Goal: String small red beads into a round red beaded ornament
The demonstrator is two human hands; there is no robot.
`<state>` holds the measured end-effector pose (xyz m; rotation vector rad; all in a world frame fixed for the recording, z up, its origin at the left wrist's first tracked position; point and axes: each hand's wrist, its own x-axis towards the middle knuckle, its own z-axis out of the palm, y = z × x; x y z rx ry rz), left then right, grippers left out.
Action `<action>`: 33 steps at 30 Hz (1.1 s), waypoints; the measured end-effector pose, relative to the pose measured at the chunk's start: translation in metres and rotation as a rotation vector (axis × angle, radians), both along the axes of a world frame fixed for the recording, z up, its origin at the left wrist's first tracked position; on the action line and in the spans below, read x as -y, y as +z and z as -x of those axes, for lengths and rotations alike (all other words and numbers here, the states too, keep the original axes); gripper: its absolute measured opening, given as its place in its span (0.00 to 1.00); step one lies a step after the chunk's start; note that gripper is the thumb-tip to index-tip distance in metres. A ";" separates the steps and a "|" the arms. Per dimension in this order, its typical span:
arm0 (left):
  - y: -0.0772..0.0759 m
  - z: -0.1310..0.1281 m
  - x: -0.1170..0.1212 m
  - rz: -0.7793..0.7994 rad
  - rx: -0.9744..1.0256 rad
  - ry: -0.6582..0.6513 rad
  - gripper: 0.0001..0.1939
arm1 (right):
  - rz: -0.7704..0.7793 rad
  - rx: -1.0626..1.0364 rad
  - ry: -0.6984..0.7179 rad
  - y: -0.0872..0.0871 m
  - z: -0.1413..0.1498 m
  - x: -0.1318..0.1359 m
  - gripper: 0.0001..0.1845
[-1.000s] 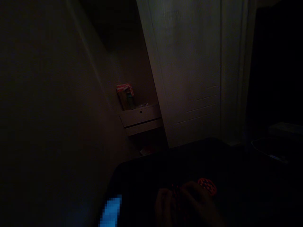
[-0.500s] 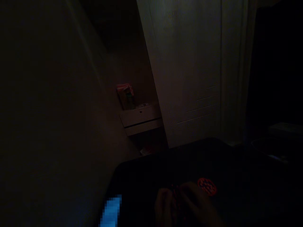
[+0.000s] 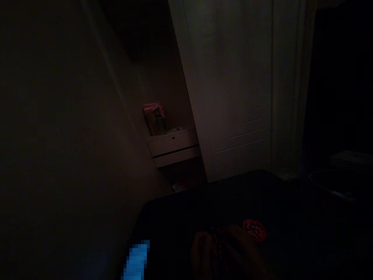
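Very dim light hides most detail. At the bottom middle, my left hand [image 3: 202,251] has its fingers bent and close together, against a dark thing with small red dots [image 3: 217,238]. My right hand [image 3: 243,247] reaches over the same dotted thing from the right, its fingers curled and partly lost in shadow. Both hands appear closed about it, though its kind cannot be made out. Just beyond my right hand lies a round, flat-looking thing with a red rim and a red speckled pattern [image 3: 255,230], apart from the fingers.
A dark surface [image 3: 233,198] lies beneath my hands. A bright blue pixelated patch [image 3: 136,261] is at lower left. Beyond stand a pale panelled door [image 3: 233,89] and a drawer unit [image 3: 175,144] with a red-topped bundle [image 3: 153,114] on it. A wall [image 3: 72,136] rises at left.
My right hand's fingers have shifted slightly, and more of the red dots show between my hands. My left hand stays almost in place; the round thing has not moved.
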<state>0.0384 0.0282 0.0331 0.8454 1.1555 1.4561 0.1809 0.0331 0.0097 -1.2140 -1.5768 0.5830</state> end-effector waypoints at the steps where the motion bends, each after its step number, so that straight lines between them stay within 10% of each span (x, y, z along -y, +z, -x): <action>1: 0.000 0.001 0.001 -0.001 -0.006 -0.002 0.25 | 0.007 -0.009 0.008 0.001 0.000 0.000 0.10; 33: -0.023 -0.002 0.000 -0.111 -0.028 -0.052 0.30 | 0.068 -0.152 0.174 0.000 0.005 0.019 0.18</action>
